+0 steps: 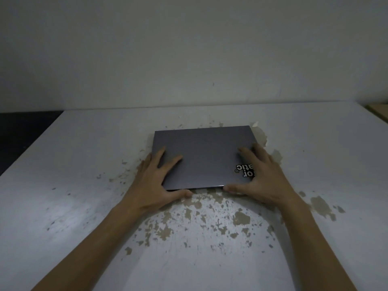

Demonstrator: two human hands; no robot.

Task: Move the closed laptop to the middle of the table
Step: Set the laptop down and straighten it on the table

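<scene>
A closed grey laptop [204, 152] lies flat on the white table [63, 206], roughly midway across its width. A black sticker with white letters sits at its near right corner. My left hand [155, 179] grips the near left corner, fingers spread on the lid and thumb along the front edge. My right hand [260, 175] holds the near right corner the same way, partly covering the sticker.
The table's white coating is chipped in brown patches around and in front of the laptop. A pale wall stands right behind the table's far edge. Dark floor shows past the left edge, and a tan surface [380, 112] lies at the far right.
</scene>
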